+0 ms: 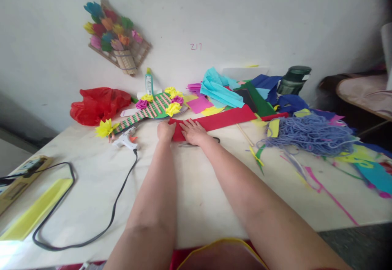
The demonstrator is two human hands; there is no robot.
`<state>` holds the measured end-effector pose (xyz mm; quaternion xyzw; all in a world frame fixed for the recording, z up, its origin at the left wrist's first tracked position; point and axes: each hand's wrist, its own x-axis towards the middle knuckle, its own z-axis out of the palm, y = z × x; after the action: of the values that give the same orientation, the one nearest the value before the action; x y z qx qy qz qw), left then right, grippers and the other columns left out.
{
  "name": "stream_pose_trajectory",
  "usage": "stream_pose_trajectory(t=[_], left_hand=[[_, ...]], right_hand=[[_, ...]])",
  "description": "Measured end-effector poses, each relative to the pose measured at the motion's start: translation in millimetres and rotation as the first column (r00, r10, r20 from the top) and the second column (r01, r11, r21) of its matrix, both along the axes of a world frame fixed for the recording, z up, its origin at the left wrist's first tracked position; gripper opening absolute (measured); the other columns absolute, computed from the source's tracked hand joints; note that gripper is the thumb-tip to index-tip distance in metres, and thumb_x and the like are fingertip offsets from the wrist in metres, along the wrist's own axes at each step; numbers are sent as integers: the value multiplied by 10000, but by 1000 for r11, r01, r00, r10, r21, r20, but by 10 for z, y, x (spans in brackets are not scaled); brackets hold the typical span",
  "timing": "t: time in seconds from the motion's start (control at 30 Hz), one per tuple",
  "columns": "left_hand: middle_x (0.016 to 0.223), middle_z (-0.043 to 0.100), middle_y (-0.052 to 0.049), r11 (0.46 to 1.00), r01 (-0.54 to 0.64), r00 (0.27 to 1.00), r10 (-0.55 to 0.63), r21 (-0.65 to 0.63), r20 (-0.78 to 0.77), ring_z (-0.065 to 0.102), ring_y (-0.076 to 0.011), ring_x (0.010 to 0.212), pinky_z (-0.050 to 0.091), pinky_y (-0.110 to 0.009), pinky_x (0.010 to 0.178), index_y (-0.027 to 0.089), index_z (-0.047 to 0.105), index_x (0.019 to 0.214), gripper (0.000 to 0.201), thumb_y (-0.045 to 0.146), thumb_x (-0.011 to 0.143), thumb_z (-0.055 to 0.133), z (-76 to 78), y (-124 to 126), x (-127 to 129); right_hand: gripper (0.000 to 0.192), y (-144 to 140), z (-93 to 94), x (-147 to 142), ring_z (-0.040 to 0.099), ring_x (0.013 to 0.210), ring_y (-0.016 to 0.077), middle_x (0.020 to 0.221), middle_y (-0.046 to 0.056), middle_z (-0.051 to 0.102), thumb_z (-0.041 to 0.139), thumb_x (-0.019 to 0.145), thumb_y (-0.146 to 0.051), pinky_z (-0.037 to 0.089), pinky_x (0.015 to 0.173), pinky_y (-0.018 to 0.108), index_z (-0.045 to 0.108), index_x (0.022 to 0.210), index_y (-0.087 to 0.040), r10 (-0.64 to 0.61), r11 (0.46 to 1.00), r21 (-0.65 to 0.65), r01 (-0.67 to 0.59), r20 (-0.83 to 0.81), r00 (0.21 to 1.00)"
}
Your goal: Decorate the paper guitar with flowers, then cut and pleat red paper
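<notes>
A long strip of red paper lies across the table in front of me. My left hand grips its left end, fingers curled round the edge. Just beside it, my right hand rests flat on the paper with the fingers spread. Partly under the strip and my right hand is a pair of scissors, of which a dark handle loop shows. Left of my hands lies a white glue gun with an orange trigger. Behind it is a green guitar-shaped craft with pink strips and paper flowers.
A black cord loops over the table's left side near a power strip. At the right is a heap of blue-purple yarn among paper scraps. A red plastic bag, a glue bottle and a dark green jar stand along the wall.
</notes>
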<state>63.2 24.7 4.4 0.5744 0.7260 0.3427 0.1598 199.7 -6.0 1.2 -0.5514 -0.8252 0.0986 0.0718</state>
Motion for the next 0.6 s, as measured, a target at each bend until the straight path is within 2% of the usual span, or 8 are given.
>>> stream_pose_trajectory(t=[0.1, 0.27, 0.43, 0.6], left_hand=[[1002, 669, -131, 998, -49, 988, 43, -34, -148, 607, -277, 947, 450, -339, 768, 180, 676, 969, 317, 316, 710, 556, 82, -73, 35], [996, 672, -123, 995, -71, 982, 58, -63, -182, 609, -268, 944, 450, -329, 765, 189, 669, 987, 329, 342, 722, 547, 141, -126, 56], [961, 679, -130, 996, -58, 990, 49, -70, -133, 619, -262, 903, 450, -320, 744, 170, 678, 918, 311, 370, 723, 540, 109, -87, 36], [937, 681, -129, 998, -50, 999, 50, -38, 15, 626, -239, 883, 450, -295, 719, 157, 673, 939, 350, 398, 750, 504, 8, 14, 9]], right_hand=[[566, -8, 4, -4, 77, 1383, 237, 1510, 28, 151, 164, 913, -417, 66, 1105, 444, 220, 1429, -191, -3, 1000, 3, 3, -4, 1000], [574, -1, 0, -16, 75, 1383, 243, 1511, 26, 148, 154, 913, -439, 68, 1103, 451, 206, 1432, -200, -11, 1000, 4, 11, -5, 1000], [572, 5, -12, -19, 86, 1381, 250, 1509, 36, 158, 161, 909, -435, 69, 1100, 460, 226, 1428, -203, -12, 1000, 15, 12, 9, 1000], [580, -3, -7, -26, 87, 1380, 259, 1507, 41, 166, 164, 904, -449, 70, 1097, 468, 229, 1427, -205, -8, 1000, 19, 8, 18, 1000]])
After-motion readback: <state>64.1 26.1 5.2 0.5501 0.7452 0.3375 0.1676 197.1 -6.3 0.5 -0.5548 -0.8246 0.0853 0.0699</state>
